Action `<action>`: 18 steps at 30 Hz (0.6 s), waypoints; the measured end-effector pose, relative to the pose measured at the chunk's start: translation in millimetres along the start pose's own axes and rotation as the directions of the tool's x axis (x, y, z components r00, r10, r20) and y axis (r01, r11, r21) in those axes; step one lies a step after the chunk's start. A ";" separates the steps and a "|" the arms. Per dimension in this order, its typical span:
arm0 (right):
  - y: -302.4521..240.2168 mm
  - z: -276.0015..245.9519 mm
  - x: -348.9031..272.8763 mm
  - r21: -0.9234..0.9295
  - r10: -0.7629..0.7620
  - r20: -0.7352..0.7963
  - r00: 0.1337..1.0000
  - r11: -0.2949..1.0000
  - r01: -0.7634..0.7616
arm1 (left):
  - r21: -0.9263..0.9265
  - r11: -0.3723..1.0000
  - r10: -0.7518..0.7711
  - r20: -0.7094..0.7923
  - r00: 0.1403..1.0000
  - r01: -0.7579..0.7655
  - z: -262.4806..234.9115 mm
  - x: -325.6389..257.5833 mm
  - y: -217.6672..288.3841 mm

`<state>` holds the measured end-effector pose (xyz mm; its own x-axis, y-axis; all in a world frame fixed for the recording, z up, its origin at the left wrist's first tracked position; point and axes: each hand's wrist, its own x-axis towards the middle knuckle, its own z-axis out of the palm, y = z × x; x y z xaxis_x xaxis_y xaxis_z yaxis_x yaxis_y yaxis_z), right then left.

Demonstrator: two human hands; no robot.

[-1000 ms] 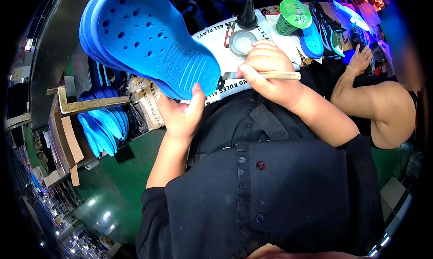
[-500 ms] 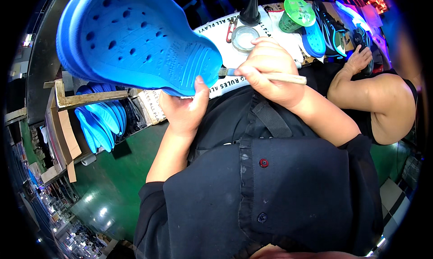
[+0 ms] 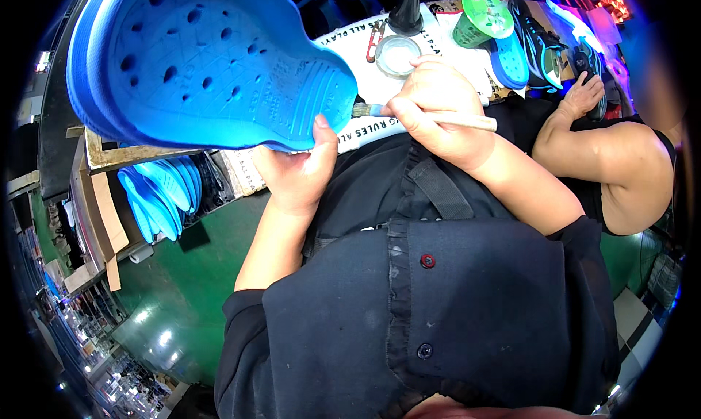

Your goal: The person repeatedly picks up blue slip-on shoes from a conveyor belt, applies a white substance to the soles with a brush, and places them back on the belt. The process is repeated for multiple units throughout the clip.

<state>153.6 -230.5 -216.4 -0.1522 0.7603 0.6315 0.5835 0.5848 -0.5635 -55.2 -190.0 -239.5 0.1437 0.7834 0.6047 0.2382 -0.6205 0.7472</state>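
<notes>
In the head view, the left hand grips the narrow heel end of a large blue perforated insole, its thumb pressed on the upper face and the other fingers mostly hidden underneath; the insole is held up at the upper left, its wide, holed end toward the left and a darker blue edge showing along that side; the right hand is closed around a brush with a pale handle, whose bristles point left at the rim of the heel, though whether they touch it is hard to tell from here; just beyond the right hand, a round dish with pale contents sits on a printed white sheet, near red-handled snips and a black cone-shaped bottle; farther right stand a green cup, a smaller blue insole and a black shoe, with a co-worker's hand beyond; more blue pieces are bunched at the lower left, above the green floor
</notes>
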 end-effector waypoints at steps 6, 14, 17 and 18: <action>-3.6 -21.8 -6.6 -0.019 -0.024 -0.035 0.999 1.000 0.023 | -0.074 0.995 -0.061 -0.009 0.998 0.060 0.0 -2.2 -1.5; 20.4 -35.5 -36.2 -0.082 0.109 -0.246 0.963 0.988 -0.133 | -0.192 0.916 -0.335 0.113 0.935 0.352 -22.9 46.7 50.9; 17.9 -56.3 -38.7 0.010 0.140 -0.246 0.959 0.990 -0.142 | -0.481 0.698 -0.379 0.379 0.844 0.530 -32.5 66.0 75.7; 21.4 -63.0 -45.3 0.003 0.171 -0.252 0.953 0.984 -0.175 | -0.455 0.648 -0.317 0.567 0.760 0.610 -28.2 79.6 83.0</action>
<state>223.3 -270.2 -223.6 0.1554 0.7529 0.6396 0.5986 0.4433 -0.6672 -51.1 -180.2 -121.6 0.5787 0.8128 0.0662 -0.1953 0.0593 0.9790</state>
